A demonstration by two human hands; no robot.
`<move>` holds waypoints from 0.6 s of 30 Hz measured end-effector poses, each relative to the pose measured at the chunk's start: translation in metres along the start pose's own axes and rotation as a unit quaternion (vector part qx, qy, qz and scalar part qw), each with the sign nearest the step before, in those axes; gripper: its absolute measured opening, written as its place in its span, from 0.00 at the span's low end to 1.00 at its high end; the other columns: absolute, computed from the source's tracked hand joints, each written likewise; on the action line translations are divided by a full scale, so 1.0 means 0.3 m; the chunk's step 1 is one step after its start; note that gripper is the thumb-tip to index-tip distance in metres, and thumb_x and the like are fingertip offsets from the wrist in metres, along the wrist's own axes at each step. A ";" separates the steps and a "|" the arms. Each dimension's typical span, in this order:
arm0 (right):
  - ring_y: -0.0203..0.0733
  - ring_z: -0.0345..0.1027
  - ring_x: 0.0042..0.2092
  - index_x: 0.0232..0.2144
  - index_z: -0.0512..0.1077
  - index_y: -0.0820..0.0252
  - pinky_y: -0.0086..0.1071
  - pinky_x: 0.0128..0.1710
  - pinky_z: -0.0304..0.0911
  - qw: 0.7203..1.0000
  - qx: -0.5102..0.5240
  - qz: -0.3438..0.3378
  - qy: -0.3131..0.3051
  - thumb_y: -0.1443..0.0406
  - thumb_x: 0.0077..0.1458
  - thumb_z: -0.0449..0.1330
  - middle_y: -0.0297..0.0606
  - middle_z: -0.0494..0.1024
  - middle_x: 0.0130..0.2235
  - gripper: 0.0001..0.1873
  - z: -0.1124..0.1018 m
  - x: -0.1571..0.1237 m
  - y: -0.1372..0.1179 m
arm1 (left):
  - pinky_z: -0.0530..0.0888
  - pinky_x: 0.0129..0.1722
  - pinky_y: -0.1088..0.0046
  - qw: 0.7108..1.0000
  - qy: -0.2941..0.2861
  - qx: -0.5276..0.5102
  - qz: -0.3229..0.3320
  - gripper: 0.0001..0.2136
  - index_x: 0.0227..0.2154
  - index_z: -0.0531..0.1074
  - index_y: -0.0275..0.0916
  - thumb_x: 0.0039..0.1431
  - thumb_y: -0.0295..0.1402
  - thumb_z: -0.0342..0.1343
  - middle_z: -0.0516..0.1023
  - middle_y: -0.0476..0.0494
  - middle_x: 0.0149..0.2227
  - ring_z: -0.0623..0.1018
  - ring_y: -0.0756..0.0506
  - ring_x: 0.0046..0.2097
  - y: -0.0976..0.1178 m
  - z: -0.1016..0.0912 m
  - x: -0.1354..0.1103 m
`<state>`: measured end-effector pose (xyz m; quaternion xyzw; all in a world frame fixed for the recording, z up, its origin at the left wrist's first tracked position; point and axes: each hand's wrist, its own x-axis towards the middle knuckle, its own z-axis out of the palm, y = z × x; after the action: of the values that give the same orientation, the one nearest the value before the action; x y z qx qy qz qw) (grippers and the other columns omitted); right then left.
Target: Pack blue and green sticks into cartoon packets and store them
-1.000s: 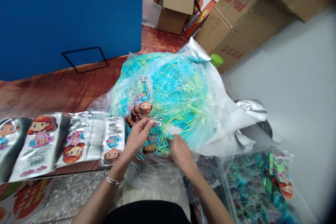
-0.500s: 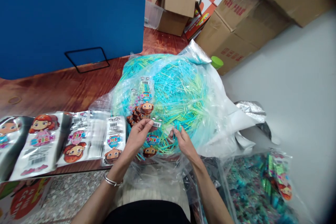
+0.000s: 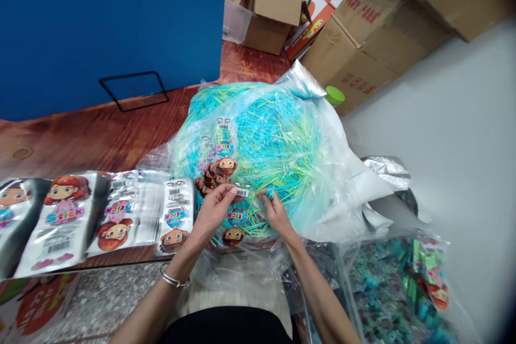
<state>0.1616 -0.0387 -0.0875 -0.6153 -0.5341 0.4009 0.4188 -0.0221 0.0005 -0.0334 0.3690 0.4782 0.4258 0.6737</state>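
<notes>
My left hand (image 3: 215, 208) pinches the barcode end of a clear printed pouch (image 3: 237, 217), which hangs down with its cartoon face toward the bottom. My right hand (image 3: 277, 217) is closed on a small bunch of blue sticks (image 3: 270, 193), close to the right side of the pouch's upper end. Under both hands lies a big clear bag (image 3: 318, 134) of thin blue and green sticks (image 3: 262, 123). Several filled packets (image 3: 224, 148) lie overlapped on this bag, just beyond my left hand. Whether the pouch's mouth is open I cannot make out.
Stacks of flat printed pouches (image 3: 175, 215) line the table's front edge at left. A blue panel (image 3: 108, 27) with a black wire frame (image 3: 135, 91) stands behind. Cardboard boxes (image 3: 355, 54) are piled at back right. A lower bag (image 3: 387, 290) holds filled packets at right.
My right hand has moved slightly left with the sticks, nearer the pouch. The pouch in my left hand has shifted a little to the right.
</notes>
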 end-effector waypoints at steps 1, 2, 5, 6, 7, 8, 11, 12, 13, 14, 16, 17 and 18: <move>0.42 0.69 0.43 0.38 0.65 0.57 0.37 0.46 0.61 1.000 -0.006 0.001 0.001 0.56 0.59 0.48 0.39 0.76 0.38 0.13 0.001 -0.004 0.002 | 0.71 0.35 0.72 1.000 0.000 -0.001 -0.001 0.15 0.28 0.71 0.35 0.45 0.43 0.61 0.76 0.50 0.25 0.76 0.49 0.29 -0.003 0.001 0.002; 0.42 0.69 0.43 0.39 0.65 0.57 0.36 0.45 0.62 1.000 -0.010 0.003 0.002 0.55 0.59 0.47 0.39 0.76 0.38 0.14 0.003 -0.008 0.003 | 0.72 0.35 0.72 1.000 -0.002 -0.001 -0.002 0.15 0.28 0.71 0.35 0.45 0.43 0.61 0.76 0.49 0.25 0.76 0.49 0.29 -0.007 0.002 0.003; 0.41 0.70 0.40 0.40 0.64 0.58 0.35 0.43 0.62 1.000 -0.020 0.009 0.005 0.54 0.60 0.46 0.38 0.75 0.35 0.15 0.003 -0.024 -0.009 | 0.71 0.35 0.72 1.000 -0.014 0.024 0.012 0.15 0.30 0.70 0.36 0.48 0.44 0.59 0.77 0.48 0.26 0.77 0.48 0.30 -0.014 0.002 0.001; 0.41 0.70 0.38 0.40 0.64 0.58 0.35 0.42 0.62 1.000 -0.024 0.006 0.004 0.55 0.60 0.46 0.37 0.75 0.33 0.15 0.003 -0.032 -0.019 | 0.71 0.35 0.72 0.999 -0.016 0.043 0.023 0.14 0.31 0.70 0.36 0.50 0.43 0.57 0.77 0.48 0.27 0.77 0.47 0.31 -0.015 0.003 -0.001; 0.40 0.69 0.37 0.39 0.63 0.58 0.34 0.42 0.62 1.000 -0.026 0.001 0.002 0.55 0.61 0.46 0.37 0.75 0.33 0.14 0.003 -0.041 -0.031 | 0.71 0.35 0.73 0.997 -0.016 0.070 0.038 0.14 0.32 0.70 0.36 0.52 0.43 0.56 0.76 0.48 0.27 0.77 0.47 0.32 -0.014 0.004 -0.005; 0.39 0.69 0.37 0.39 0.63 0.58 0.34 0.42 0.62 1.000 -0.027 -0.005 0.000 0.56 0.61 0.45 0.37 0.74 0.33 0.14 0.003 -0.051 -0.045 | 0.70 0.35 0.73 0.993 -0.011 0.102 0.055 0.13 0.32 0.69 0.36 0.54 0.43 0.54 0.76 0.48 0.28 0.77 0.47 0.32 -0.011 0.006 -0.009; 0.39 0.68 0.41 0.38 0.64 0.57 0.34 0.45 0.62 0.999 -0.020 -0.026 -0.009 0.58 0.62 0.44 0.39 0.73 0.38 0.12 0.007 -0.083 -0.096 | 0.69 0.35 0.74 0.975 0.007 0.195 0.103 0.12 0.34 0.69 0.37 0.58 0.41 0.50 0.76 0.48 0.29 0.76 0.47 0.34 0.004 0.020 -0.027; 0.40 0.67 0.43 0.39 0.64 0.57 0.35 0.46 0.61 0.999 -0.015 -0.029 -0.012 0.59 0.62 0.44 0.40 0.73 0.41 0.12 0.009 -0.093 -0.112 | 0.69 0.36 0.74 0.970 0.010 0.216 0.113 0.12 0.35 0.69 0.37 0.59 0.40 0.49 0.76 0.47 0.30 0.76 0.48 0.34 0.009 0.028 -0.033; 0.40 0.66 0.46 0.39 0.64 0.57 0.36 0.48 0.60 0.999 -0.009 -0.032 -0.016 0.59 0.62 0.44 0.41 0.72 0.44 0.11 0.012 -0.101 -0.125 | 0.68 0.36 0.75 0.966 0.010 0.230 0.120 0.11 0.36 0.69 0.37 0.60 0.40 0.48 0.76 0.47 0.31 0.75 0.48 0.35 0.013 0.037 -0.039; 0.41 0.65 0.48 0.40 0.64 0.57 0.36 0.50 0.59 0.999 -0.004 -0.032 -0.019 0.60 0.62 0.44 0.42 0.71 0.46 0.11 0.014 -0.108 -0.136 | 0.68 0.35 0.75 0.963 0.008 0.241 0.124 0.11 0.36 0.69 0.38 0.60 0.39 0.47 0.76 0.47 0.31 0.75 0.48 0.34 0.017 0.047 -0.044; 0.41 0.63 0.51 0.41 0.64 0.56 0.37 0.53 0.56 0.999 0.005 -0.034 -0.025 0.61 0.63 0.44 0.42 0.69 0.49 0.11 0.018 -0.119 -0.148 | 0.68 0.34 0.76 0.957 0.005 0.260 0.132 0.11 0.35 0.69 0.38 0.61 0.39 0.47 0.76 0.48 0.31 0.74 0.49 0.33 0.019 0.066 -0.052; 0.40 0.62 0.51 0.41 0.64 0.56 0.37 0.54 0.55 0.999 0.008 -0.036 -0.026 0.62 0.63 0.44 0.41 0.69 0.49 0.11 0.020 -0.122 -0.151 | 0.68 0.34 0.76 0.955 0.001 0.265 0.135 0.11 0.35 0.69 0.38 0.61 0.39 0.47 0.76 0.48 0.31 0.74 0.49 0.32 0.018 0.075 -0.055; 0.40 0.62 0.51 0.41 0.64 0.56 0.37 0.54 0.55 0.999 0.008 -0.040 -0.025 0.62 0.63 0.44 0.41 0.69 0.48 0.11 0.020 -0.125 -0.151 | 0.68 0.34 0.76 0.955 -0.003 0.263 0.137 0.11 0.35 0.69 0.38 0.61 0.39 0.46 0.76 0.48 0.31 0.74 0.49 0.32 0.016 0.082 -0.058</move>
<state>0.1372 -0.0718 -0.0450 -0.5799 -0.5653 0.4032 0.4262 -0.0027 -0.0161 -0.0167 0.5967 0.5160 0.3718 0.4893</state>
